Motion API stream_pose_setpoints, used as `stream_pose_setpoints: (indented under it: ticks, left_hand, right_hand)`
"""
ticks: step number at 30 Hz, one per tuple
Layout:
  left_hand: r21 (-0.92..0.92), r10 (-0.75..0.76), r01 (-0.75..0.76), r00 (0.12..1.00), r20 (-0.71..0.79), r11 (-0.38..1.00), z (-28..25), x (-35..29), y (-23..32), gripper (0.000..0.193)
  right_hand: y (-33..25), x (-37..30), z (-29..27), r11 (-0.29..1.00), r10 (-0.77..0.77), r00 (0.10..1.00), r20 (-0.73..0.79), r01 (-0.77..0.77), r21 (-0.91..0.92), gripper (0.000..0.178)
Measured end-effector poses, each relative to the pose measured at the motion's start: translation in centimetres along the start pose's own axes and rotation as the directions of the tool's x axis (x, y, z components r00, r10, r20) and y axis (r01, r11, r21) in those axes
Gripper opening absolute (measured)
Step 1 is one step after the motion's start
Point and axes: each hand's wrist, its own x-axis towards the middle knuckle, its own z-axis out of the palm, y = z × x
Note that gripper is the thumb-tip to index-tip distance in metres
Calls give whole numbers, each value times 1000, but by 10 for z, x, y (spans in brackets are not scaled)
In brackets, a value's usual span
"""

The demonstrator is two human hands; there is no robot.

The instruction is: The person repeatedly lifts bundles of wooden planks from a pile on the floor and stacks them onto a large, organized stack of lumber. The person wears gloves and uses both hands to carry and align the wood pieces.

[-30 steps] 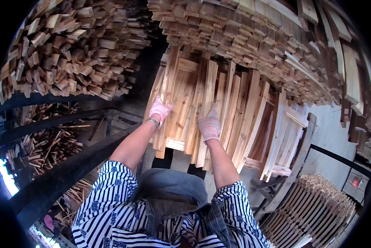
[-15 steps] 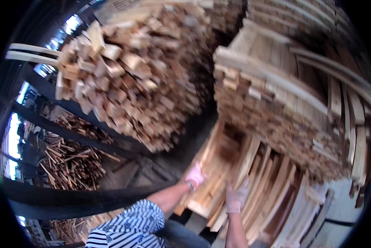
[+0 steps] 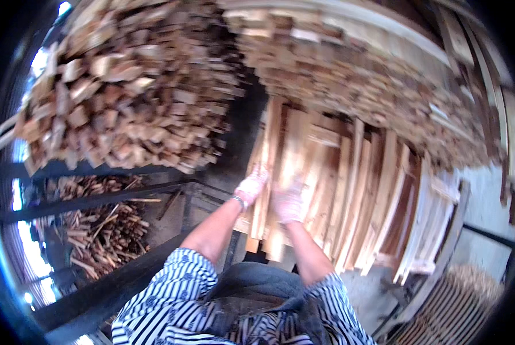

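Fingers of L hand point(image 3: 251, 185) & R hand point(image 3: 288, 202), can't tell if gripping (blur), are at left side of boards point(image 3: 342, 190), prob. arranging them; next move needs firm hold.

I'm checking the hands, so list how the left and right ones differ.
The left hand is near the left edge of the row of wooden boards; the right hand is over the boards, farther right. The left hand has a band at its wrist; none shows at the right hand's. The right hand looks more blurred than the left hand. Both wear pale pinkish gloves.
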Motion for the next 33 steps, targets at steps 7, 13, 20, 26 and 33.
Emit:
stream_pose_setpoints:
  ticks: [7, 13, 20, 26, 33]
  left_hand:
    - [-607, -207, 149, 978, -26, 781, -25, -11, 49, 73]
    - [-561, -328, 233, 942, -74, 795, -20, -4, 48, 83]
    - [-309, -292, 215, 929, -227, 926, -33, 3, 25, 73]
    - [-610, -291, 135, 943, -164, 780, -38, 7, 5, 71]
    - [-548, -262, 141, 954, -148, 824, -48, 17, 23, 71]
  right_hand:
    - [27, 19, 7, 992, -117, 988, -105, 111, -60, 85]
    - [19, 42, -35, 999, 6, 986, -169, 3, 50, 73]
    - [0, 43, 34, 961, 6, 998, -65, 12, 277, 84]
    - [-23, 46, 29, 979, 83, 993, 89, -98, 180, 93]
    - [-19, 64, 22, 981, 7, 995, 98, -26, 193, 97]
